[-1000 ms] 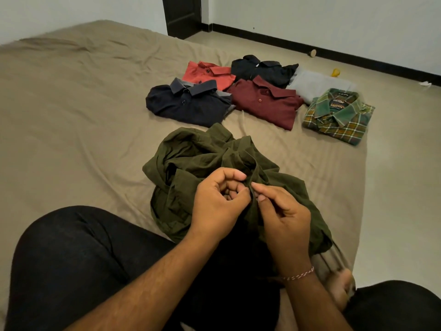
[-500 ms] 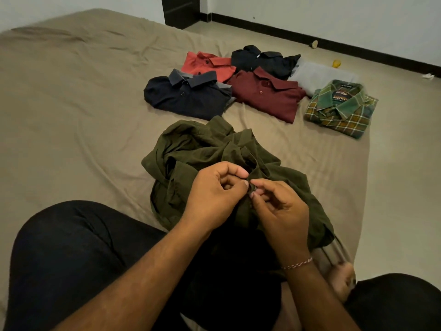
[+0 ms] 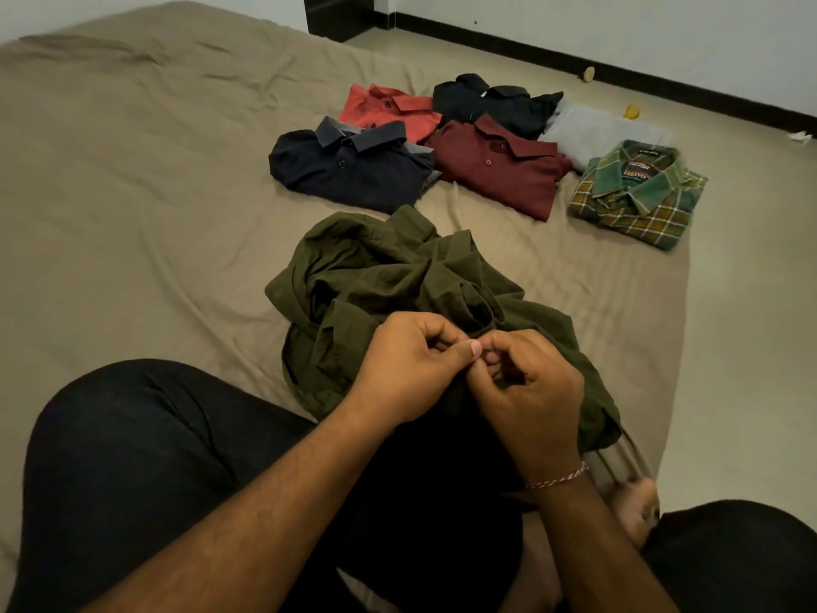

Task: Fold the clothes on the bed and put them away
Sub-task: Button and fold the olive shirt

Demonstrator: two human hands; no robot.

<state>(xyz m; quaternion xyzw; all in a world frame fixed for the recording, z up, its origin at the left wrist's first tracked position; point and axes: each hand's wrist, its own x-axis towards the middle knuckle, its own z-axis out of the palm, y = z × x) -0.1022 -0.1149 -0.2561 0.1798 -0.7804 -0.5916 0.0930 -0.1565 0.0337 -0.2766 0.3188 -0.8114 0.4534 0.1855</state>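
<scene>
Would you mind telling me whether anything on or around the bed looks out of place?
The olive shirt lies crumpled near the person, unlike the folded shirts beyond it; both hands, left hand and right hand, pinch its fabric. A small yellow object and a white scrap lie on the floor.

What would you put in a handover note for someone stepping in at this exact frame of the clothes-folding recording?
Left hand and right hand: both pinch the olive-green shirt at one spot on its near edge, fingertips meeting; it looks like button work, but the button itself is hidden.
Olive-green shirt: crumpled, unfolded, on the bed in front of the knees.
Done: six folded pieces at the far side: navy shirt, orange shirt, black shirt, maroon polo, grey garment, green plaid shirt.
Left: fold the olive shirt, then put everything away.
</scene>
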